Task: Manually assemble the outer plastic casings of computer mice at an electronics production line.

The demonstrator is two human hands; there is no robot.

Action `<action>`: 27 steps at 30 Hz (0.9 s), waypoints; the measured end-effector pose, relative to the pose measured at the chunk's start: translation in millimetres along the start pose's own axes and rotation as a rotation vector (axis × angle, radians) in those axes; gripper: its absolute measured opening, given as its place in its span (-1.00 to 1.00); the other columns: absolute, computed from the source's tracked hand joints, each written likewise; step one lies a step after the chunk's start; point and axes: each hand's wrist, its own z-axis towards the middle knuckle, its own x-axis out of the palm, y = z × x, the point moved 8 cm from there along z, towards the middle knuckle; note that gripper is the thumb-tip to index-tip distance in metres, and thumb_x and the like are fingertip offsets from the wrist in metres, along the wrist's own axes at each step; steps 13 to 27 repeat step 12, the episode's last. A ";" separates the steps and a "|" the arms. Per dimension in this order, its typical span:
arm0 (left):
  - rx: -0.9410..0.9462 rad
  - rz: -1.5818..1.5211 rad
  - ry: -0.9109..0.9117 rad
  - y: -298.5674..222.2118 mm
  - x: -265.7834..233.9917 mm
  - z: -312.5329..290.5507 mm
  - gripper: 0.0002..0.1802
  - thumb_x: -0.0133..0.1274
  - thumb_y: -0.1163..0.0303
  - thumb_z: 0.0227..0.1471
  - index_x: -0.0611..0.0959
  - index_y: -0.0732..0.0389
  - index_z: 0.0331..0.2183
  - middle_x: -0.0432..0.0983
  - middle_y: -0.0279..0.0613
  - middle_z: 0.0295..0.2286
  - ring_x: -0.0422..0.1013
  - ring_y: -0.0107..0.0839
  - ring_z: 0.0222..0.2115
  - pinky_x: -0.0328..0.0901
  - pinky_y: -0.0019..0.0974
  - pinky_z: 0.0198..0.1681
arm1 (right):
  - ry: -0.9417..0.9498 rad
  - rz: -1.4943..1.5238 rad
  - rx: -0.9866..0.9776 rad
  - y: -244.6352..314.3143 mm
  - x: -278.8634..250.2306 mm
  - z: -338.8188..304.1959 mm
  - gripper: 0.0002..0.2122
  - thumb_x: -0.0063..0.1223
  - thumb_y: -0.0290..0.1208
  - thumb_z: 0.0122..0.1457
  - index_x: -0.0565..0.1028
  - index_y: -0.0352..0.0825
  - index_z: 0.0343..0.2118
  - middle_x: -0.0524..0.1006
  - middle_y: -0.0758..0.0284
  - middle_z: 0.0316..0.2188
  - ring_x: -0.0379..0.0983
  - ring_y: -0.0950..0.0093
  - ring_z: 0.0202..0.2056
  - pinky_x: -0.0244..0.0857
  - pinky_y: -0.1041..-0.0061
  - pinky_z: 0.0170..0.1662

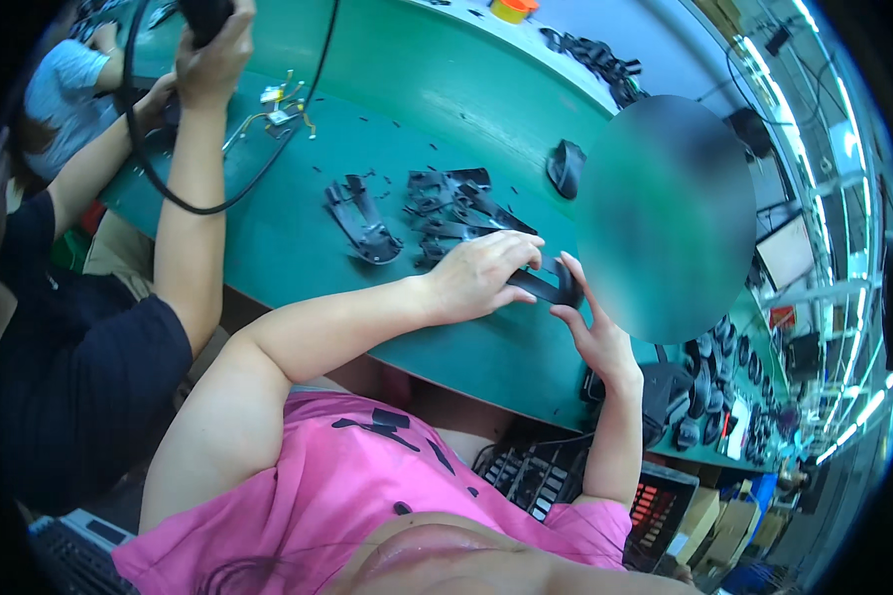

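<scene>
Between my two hands is a black plastic shell piece [563,288] with an opening in its middle, raised just above the green bench top. My left hand [481,276] grips its left end, thumb below and fingers over the top. At its right end my right hand [600,332] pinches it between thumb and fingers. Just beyond my left hand lies a heap of similar black plastic parts [456,198]. A longer black shell part [367,226] rests apart, left of the heap. Farther back sits a dark, rounded mouse-like shell [566,169].
On my left a co-worker's hand [218,59] holds a black tool, its cable [139,149] looping over the bench [298,248]. Small wired parts [283,106] lie nearby. Several rounded black pieces [709,372] line the right side. Crates [536,476] stand below.
</scene>
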 end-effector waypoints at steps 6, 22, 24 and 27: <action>-0.050 0.037 0.005 7.5 0.3 -1.1 -0.55 0.30 0.27 -0.14 0.49 0.18 -0.22 0.45 -0.08 -0.06 0.40 -0.06 -0.04 0.33 -0.10 -0.01 | 0.010 0.030 0.010 0.5 3.6 3.4 -0.41 0.29 -0.43 -0.01 0.38 -0.25 0.15 0.52 0.18 -0.12 0.48 0.27 -0.17 0.36 0.37 -0.10; -0.034 0.072 0.078 8.0 9.2 -4.3 -0.59 0.24 0.25 -0.06 0.51 0.13 -0.17 0.37 0.02 0.02 0.34 -0.01 0.03 0.28 -0.08 0.07 | 0.045 -0.019 -0.011 -5.4 8.1 4.3 -0.40 0.29 -0.42 -0.02 0.37 -0.22 0.16 0.47 0.17 0.02 0.39 0.24 0.04 0.27 0.30 0.12; -0.034 0.072 0.078 8.0 9.2 -4.3 -0.59 0.24 0.25 -0.06 0.51 0.13 -0.17 0.37 0.02 0.02 0.34 -0.01 0.03 0.28 -0.08 0.07 | 0.045 -0.019 -0.011 -5.4 8.1 4.3 -0.40 0.29 -0.42 -0.02 0.37 -0.22 0.16 0.47 0.17 0.02 0.39 0.24 0.04 0.27 0.30 0.12; -0.034 0.072 0.078 8.0 9.2 -4.3 -0.59 0.24 0.25 -0.06 0.51 0.13 -0.17 0.37 0.02 0.02 0.34 -0.01 0.03 0.28 -0.08 0.07 | 0.045 -0.019 -0.011 -5.4 8.1 4.3 -0.40 0.29 -0.42 -0.02 0.37 -0.22 0.16 0.47 0.17 0.02 0.39 0.24 0.04 0.27 0.30 0.12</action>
